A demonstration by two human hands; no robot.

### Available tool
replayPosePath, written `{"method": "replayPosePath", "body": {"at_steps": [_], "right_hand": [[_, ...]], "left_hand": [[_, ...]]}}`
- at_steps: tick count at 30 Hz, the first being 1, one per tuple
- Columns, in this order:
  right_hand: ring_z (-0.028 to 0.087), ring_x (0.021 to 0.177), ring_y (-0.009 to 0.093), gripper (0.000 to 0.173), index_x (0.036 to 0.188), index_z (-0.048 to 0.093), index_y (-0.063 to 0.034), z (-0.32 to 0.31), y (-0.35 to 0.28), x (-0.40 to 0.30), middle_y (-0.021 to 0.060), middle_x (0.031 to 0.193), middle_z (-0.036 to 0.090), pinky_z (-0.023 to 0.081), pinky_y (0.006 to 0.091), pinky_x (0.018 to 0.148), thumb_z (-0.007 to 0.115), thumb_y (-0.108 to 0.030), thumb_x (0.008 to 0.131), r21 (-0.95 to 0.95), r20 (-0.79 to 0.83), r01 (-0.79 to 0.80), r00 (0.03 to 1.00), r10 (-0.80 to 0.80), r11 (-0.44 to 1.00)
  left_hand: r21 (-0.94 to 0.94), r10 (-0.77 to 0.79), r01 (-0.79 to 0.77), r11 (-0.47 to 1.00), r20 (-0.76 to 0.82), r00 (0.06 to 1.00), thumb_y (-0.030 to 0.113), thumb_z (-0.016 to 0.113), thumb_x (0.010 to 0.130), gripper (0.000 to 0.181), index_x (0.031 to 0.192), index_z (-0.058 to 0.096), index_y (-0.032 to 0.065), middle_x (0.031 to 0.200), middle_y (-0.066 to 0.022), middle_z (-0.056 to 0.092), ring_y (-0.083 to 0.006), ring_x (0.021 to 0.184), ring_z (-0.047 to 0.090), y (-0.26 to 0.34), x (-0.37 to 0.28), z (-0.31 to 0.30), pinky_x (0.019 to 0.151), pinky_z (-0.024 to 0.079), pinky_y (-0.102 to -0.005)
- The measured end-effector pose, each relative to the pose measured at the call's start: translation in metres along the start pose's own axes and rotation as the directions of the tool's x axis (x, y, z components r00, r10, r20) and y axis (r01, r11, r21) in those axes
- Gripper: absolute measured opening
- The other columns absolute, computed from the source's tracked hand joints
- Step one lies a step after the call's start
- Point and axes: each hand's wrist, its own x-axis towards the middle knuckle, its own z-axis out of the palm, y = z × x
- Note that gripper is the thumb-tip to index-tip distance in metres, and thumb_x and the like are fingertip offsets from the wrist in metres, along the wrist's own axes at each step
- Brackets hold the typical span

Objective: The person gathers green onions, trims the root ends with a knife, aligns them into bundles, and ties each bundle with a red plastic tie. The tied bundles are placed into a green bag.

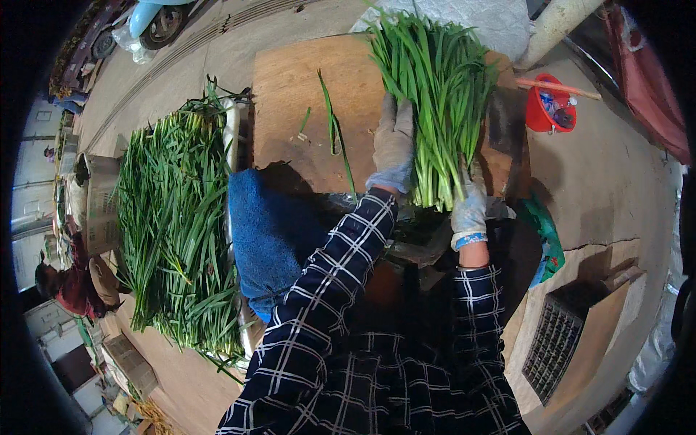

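A large bunch of long, flat green leaves with pale stems, like garlic chives (pixel 435 92), lies on the right part of a wooden board (pixel 310 119). My left hand (pixel 392 138), in a greyish knit glove, rests against the bunch's left side with its fingers pointing away from me. My right hand (pixel 470 204), also gloved, is at the lower right by the pale stem ends; its fingertips are partly hidden behind the stems. A few loose leaves (pixel 334 125) lie on the board to the left.
Left of my knee, a white crate (pixel 234 136) holds a big heap of the same greens (pixel 179 228). A red bucket (pixel 550 106) with a stick across it stands at the right, a black plastic tray (pixel 554 342) lower right. Another person (pixel 73 283) is at far left, near cardboard boxes (pixel 100 204).
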Motion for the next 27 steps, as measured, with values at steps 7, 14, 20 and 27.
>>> {"method": "replayPosePath", "body": {"at_steps": [7,14,20,27], "right_hand": [[0.055,0.113,0.024,0.054,0.128,0.053,0.004,-0.019,-0.027,-0.007,0.0163,0.126,0.059,0.039,0.0315,0.098,0.06,-0.036,0.093,-0.386,-0.063,0.153,0.979,-0.192,0.91],[0.058,0.111,0.018,0.039,0.13,0.053,-0.0008,-0.072,-0.089,-0.012,0.0117,0.122,0.06,0.042,0.0294,0.099,0.054,-0.02,0.096,-0.012,0.087,0.081,0.993,-0.079,0.997],[0.061,0.097,0.014,0.035,0.125,0.057,-0.0015,-0.144,-0.111,-0.044,0.0084,0.113,0.064,0.049,0.024,0.08,0.056,-0.016,0.094,-0.337,0.058,0.377,0.923,-0.381,0.863],[0.062,0.1,0.016,0.034,0.125,0.057,0.0004,-0.217,-0.117,-0.113,0.008,0.109,0.066,0.048,0.0267,0.089,0.055,-0.006,0.092,-0.092,-0.195,0.301,0.929,-0.314,0.949]], "left_hand": [[0.292,0.321,-0.284,0.913,-0.088,0.943,0.027,0.048,0.099,0.048,0.138,0.041,0.0003,0.128,-0.0208,0.056,-0.0269,0.116,0.056,-0.01,0.017,-0.077,0.098,0.043,-0.0352],[0.476,0.162,-0.862,0.174,0.85,0.502,0.029,0.058,0.085,0.048,0.127,0.053,0.0082,0.129,-0.0188,0.052,-0.0378,0.12,0.048,-0.075,0.001,-0.174,0.096,0.045,-0.0419],[0.607,-0.465,-0.697,0.382,0.778,0.423,0.017,0.06,0.086,0.037,0.123,0.059,0.0166,0.106,-0.0113,0.067,-0.031,0.093,0.064,0.027,-0.109,-0.198,0.078,0.052,-0.0386],[0.364,-0.208,-0.316,0.876,0.878,0.432,0.004,0.06,0.085,0.03,0.115,0.063,0.0006,0.096,-0.0072,0.067,-0.0173,0.088,0.062,0.022,-0.145,-0.129,0.076,0.05,-0.0282]]}}
